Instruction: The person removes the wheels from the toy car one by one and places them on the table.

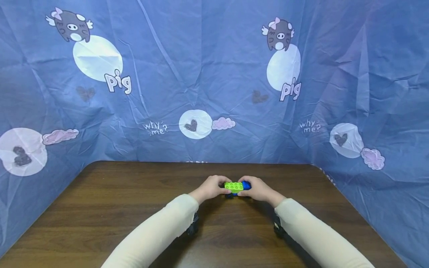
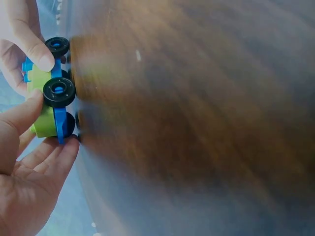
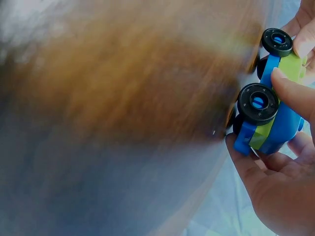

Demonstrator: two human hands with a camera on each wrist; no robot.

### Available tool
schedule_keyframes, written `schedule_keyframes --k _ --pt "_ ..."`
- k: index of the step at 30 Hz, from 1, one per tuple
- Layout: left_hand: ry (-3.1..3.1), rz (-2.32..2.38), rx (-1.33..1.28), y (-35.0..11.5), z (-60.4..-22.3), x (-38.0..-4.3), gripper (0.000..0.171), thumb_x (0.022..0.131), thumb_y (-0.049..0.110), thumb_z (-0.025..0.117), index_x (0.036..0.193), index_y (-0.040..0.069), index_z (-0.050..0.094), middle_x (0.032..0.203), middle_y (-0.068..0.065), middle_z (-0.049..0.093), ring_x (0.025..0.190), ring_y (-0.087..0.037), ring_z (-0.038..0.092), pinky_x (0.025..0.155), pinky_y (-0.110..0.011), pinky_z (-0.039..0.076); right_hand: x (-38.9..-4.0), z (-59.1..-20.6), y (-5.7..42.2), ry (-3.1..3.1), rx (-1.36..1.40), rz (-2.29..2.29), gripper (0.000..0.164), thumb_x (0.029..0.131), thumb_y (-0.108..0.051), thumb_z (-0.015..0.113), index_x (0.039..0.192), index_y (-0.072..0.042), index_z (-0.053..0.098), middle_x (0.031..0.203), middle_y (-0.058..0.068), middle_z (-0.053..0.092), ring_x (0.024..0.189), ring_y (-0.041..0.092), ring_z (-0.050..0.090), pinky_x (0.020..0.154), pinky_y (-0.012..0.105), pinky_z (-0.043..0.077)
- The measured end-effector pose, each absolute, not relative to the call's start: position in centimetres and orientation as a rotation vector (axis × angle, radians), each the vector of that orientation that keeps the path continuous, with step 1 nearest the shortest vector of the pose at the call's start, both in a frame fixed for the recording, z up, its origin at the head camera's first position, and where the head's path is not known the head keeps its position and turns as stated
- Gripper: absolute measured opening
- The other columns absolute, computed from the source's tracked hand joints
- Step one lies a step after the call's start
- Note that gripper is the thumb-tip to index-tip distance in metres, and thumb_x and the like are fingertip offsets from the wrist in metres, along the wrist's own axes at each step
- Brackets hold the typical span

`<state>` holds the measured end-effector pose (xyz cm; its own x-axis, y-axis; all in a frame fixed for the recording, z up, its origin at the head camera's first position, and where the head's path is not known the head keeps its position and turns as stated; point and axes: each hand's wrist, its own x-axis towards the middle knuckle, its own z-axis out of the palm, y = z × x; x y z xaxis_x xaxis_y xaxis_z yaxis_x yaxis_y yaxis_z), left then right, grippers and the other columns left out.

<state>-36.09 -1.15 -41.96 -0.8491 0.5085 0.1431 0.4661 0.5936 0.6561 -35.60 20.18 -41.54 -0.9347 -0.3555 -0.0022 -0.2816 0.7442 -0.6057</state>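
Both hands hold a toy block car [image 1: 234, 187] low over the table, near its far side. My left hand [image 1: 212, 188] grips the left end, its thumb against the lime-green block [image 2: 45, 123]. At the other end my right hand [image 1: 259, 189] pinches the car, thumb on its near side by a blue block [image 3: 284, 127]. A blue base [image 2: 60, 120] with black wheels [image 3: 257, 103] runs under the blocks. In both wrist views the wheels stand right at the tabletop. The far sides of the car and some fingers are hidden.
The brown wooden table [image 1: 140, 208] reaches back to a blue cloth backdrop [image 1: 228, 85] printed with pigs and hearts. Both forearms in pale sleeves [image 1: 157, 230] rest across the near half. A dark wrist device [image 1: 193, 225] hangs under the left cuff, another [image 1: 278, 227] under the right.
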Motion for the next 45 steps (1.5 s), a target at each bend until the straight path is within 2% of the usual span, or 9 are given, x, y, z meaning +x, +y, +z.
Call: schedule_keyframes --k 9,14,19,28,32,37,45 --pt "2.742 1.104 0.809 -1.5 -41.2 -36.0 0.030 0.087 0.020 0.073 0.115 0.009 0.069 0.109 -0.006 0.070 0.090 -0.015 0.059 0.084 -0.033 0.051 -35.0 -40.9 19.8 2.836 -0.540 -0.901 0.037 0.085 -0.025 0.075 0.117 -0.011 0.062 0.110 0.008 0.063 0.084 0.017 0.056 0.068 0.031 0.051" --pt "2.770 1.128 0.829 -1.9 -40.8 -35.6 0.030 0.086 0.019 0.074 0.112 0.006 0.070 0.107 -0.008 0.070 0.092 -0.019 0.062 0.086 -0.036 0.053 -34.8 -40.4 19.5 2.854 -0.575 -0.888 0.038 0.085 -0.026 0.075 0.118 -0.011 0.063 0.113 0.007 0.064 0.093 0.017 0.056 0.080 0.034 0.049" --pt "2.767 1.170 0.837 -2.5 -40.3 -35.1 0.028 0.085 0.018 0.075 0.110 0.005 0.071 0.105 -0.009 0.071 0.095 -0.021 0.065 0.086 -0.035 0.054 -34.5 -40.0 19.1 2.833 -0.607 -0.904 0.040 0.085 -0.026 0.075 0.120 -0.009 0.063 0.115 0.008 0.064 0.097 0.017 0.057 0.084 0.035 0.049" --pt "2.727 1.290 0.777 -3.4 -38.4 -34.5 0.027 0.085 0.016 0.075 0.109 0.004 0.071 0.107 -0.011 0.072 0.100 -0.024 0.068 0.086 -0.034 0.056 -33.8 -38.5 18.4 2.779 -0.738 -0.962 0.040 0.087 -0.027 0.074 0.119 -0.005 0.065 0.110 0.009 0.065 0.088 0.016 0.055 0.075 0.029 0.049" --pt "2.715 1.322 0.742 -3.9 -37.5 -33.9 0.027 0.084 0.014 0.076 0.108 0.003 0.071 0.107 -0.012 0.072 0.102 -0.024 0.068 0.086 -0.034 0.056 -33.3 -37.6 17.9 2.776 -0.758 -0.964 0.041 0.086 -0.028 0.074 0.119 -0.005 0.064 0.110 0.009 0.065 0.089 0.016 0.055 0.076 0.029 0.048" --pt "2.731 1.342 0.700 -4.6 -36.1 -33.3 0.028 0.084 0.018 0.077 0.108 0.005 0.071 0.104 -0.009 0.073 0.100 -0.019 0.068 0.079 -0.029 0.057 -32.8 -36.4 17.3 2.727 -0.772 -1.002 0.043 0.087 -0.029 0.073 0.120 -0.004 0.064 0.106 0.008 0.066 0.086 0.017 0.056 0.075 0.029 0.049" --pt "2.699 1.343 0.577 -5.5 -34.0 -32.1 0.033 0.088 0.023 0.073 0.117 0.009 0.069 0.113 -0.007 0.071 0.106 -0.022 0.065 0.083 -0.035 0.056 -32.5 -35.2 16.3 2.625 -0.847 -1.053 0.035 0.089 -0.029 0.070 0.115 -0.006 0.064 0.095 0.003 0.068 0.079 0.016 0.059 0.070 0.028 0.052"
